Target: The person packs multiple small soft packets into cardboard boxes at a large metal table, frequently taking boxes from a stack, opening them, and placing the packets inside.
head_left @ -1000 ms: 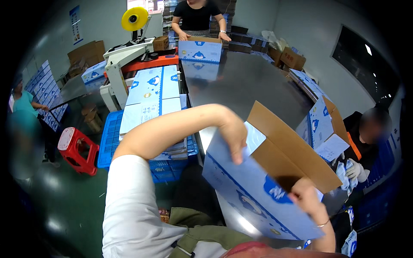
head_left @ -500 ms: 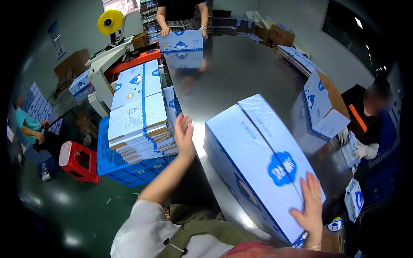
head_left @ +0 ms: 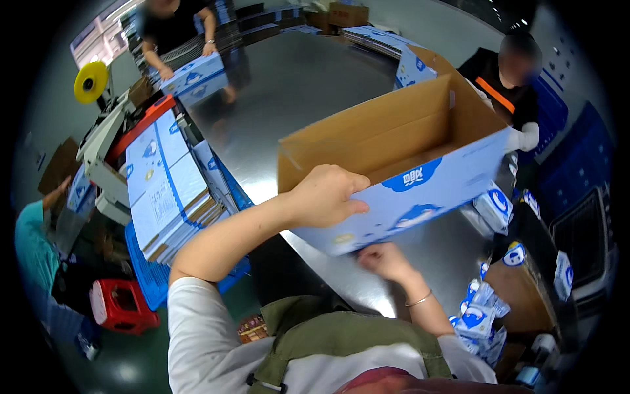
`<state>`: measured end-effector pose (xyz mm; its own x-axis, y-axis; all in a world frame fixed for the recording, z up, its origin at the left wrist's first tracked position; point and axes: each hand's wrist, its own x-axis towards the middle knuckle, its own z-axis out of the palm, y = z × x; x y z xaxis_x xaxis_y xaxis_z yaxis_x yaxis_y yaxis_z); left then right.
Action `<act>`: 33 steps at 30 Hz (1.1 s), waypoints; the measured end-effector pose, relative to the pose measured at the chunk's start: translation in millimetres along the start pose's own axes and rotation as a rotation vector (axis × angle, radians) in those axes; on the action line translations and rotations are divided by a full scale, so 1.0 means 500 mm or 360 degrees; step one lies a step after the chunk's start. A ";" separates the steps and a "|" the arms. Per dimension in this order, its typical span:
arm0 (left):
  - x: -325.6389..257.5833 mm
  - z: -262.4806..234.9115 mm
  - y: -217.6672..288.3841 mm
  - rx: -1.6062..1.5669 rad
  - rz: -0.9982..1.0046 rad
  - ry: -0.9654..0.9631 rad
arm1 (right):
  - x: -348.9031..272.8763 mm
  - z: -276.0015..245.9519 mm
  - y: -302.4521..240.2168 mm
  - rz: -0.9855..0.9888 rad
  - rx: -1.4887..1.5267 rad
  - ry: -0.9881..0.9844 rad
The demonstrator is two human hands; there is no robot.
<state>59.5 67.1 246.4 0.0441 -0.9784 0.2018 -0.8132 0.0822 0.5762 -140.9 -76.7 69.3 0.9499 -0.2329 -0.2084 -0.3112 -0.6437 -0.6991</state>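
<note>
Steadying the box (head_left: 400, 200) calls for firmness from the left hand (head_left: 331, 195), which grasps its near wall, while the right hand (head_left: 387, 261) curls below, grip unclear.

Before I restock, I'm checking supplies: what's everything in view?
Open carton: 1, blue outside, brown inside, centre
Other cartons: at least 3, blue, further back
Flat cartons: several stacks, pale blue, left and back
Basket: at least 1, blue, left
Reel: 1, yellow, upper left
Stool: 1, red, left
Table: 1, grey, centre
Packets: several, blue and white, lower right
People: 3, dark or teal tops, left and right
Left hand: 1, bare, on carton rim
Right hand: 1, bare, near carton
</note>
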 end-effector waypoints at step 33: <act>0.043 -0.166 -0.412 0.0549 -0.1180 0.0272 | 0.266 -0.131 0.041 -0.0611 -0.0706 0.1150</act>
<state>276.1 45.0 197.5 0.7028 -0.7113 -0.0008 -0.6693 -0.6617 0.3379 -22.8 -168.8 72.0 0.7879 -0.2477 0.5638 -0.1032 -0.9557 -0.2756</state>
